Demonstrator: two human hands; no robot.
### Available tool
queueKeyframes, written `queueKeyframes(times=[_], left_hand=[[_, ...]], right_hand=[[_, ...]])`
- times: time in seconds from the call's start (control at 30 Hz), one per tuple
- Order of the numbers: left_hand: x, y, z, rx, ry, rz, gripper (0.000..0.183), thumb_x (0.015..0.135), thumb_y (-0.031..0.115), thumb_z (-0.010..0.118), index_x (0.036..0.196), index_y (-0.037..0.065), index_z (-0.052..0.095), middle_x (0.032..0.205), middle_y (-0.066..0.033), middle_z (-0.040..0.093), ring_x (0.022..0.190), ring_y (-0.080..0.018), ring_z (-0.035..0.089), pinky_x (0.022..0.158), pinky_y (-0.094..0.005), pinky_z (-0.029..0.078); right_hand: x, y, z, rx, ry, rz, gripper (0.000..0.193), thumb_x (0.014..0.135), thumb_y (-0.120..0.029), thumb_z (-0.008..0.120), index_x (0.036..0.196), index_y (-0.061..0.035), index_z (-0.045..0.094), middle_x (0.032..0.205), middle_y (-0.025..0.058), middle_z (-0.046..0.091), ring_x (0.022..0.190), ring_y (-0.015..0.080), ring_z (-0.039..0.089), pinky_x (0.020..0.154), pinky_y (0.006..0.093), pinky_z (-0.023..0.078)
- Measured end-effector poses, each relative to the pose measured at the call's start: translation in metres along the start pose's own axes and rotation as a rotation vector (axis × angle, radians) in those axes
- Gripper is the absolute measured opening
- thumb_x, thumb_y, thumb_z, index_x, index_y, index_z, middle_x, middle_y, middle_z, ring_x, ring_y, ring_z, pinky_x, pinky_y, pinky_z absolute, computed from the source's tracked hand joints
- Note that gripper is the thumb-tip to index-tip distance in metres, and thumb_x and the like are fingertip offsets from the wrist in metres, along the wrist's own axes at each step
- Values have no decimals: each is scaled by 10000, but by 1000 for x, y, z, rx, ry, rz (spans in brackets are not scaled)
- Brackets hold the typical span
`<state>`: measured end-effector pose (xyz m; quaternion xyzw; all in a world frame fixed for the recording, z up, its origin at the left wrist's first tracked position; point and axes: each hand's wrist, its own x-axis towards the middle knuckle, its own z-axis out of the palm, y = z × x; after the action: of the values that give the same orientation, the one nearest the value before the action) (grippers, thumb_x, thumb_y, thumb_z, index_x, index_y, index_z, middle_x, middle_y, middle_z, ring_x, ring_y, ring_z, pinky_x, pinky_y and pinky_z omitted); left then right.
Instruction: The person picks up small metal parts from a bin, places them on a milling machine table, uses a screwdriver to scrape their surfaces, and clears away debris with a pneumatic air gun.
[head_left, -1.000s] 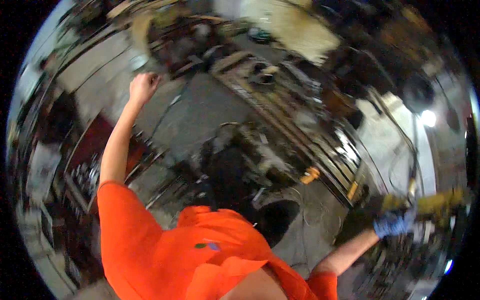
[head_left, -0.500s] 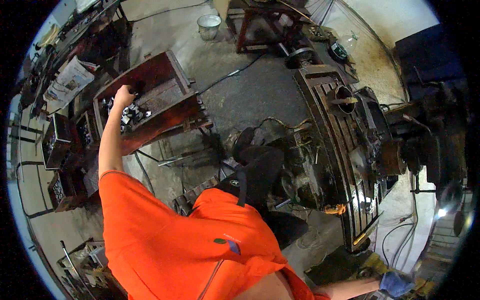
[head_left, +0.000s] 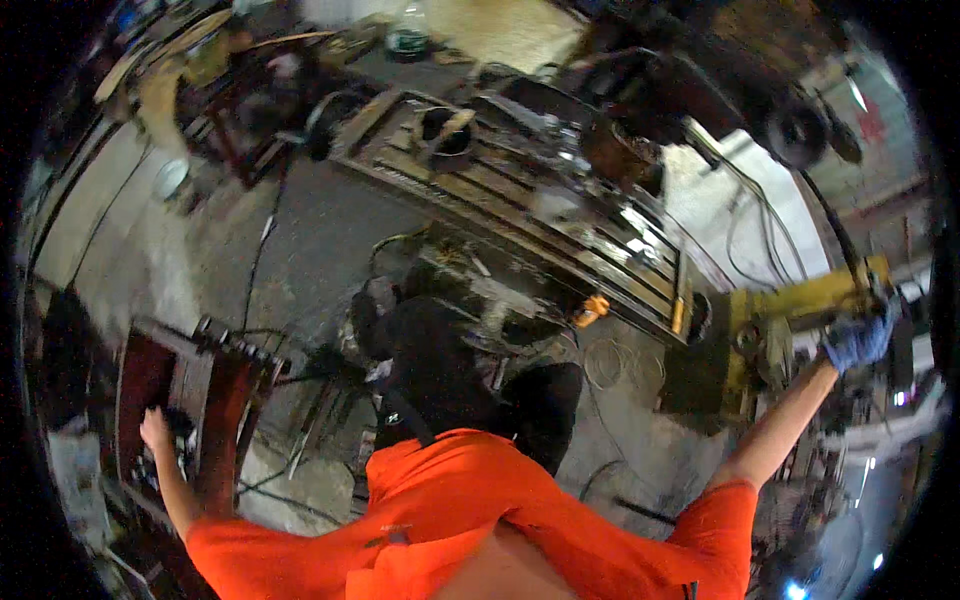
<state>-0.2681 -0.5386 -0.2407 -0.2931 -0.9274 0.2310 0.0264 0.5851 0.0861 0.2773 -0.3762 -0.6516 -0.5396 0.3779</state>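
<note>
My bare left hand is over the red-brown metal bin at the left. Its fingers look curled closed; what they hold, if anything, is too small and blurred to make out. Dark contents lie beside it in the bin. Far to the right, my right hand wears a blue glove and reaches to the yellow machine part. Motion smears its fingers, so I cannot tell whether they grip anything there.
A slotted machine table stretches across the middle, with a round can on it. An orange-yellow object hangs at its near edge. A bucket stands on the floor at the far left. Cables cross the floor.
My view has swung to the right, so the bin now lies lower left and the machine table is central. My right arm is now stretched out and raised beside the yellow machine part.
</note>
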Motion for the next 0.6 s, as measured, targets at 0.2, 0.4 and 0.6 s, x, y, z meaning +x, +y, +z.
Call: queueKeyframes(times=[0.2,0.4,0.6], left_hand=[[5,7,3,-58,112,14,127,806,127,470,834,46,564,865,-130,552,776,-317,578,644,-406,472],[7,20,-104,-733,222,-356,280,798,164,553,992,-38,570,959,-201,594,850,-370,565,754,-411,441],[4,40,-240,-1742,410,-347,235,837,159,556,931,-56,568,845,-96,591,764,-189,555,670,-308,447]], right_hand=[[31,8,7,696,209,217,171,779,-10,498,876,-1,639,870,91,646,774,190,613,700,273,482],[79,25,15,471,231,102,189,742,-56,557,917,-48,629,900,89,633,821,191,600,709,291,473],[62,-8,-5,703,294,180,293,785,-6,479,1055,-58,581,1013,92,601,941,176,543,763,299,453]])
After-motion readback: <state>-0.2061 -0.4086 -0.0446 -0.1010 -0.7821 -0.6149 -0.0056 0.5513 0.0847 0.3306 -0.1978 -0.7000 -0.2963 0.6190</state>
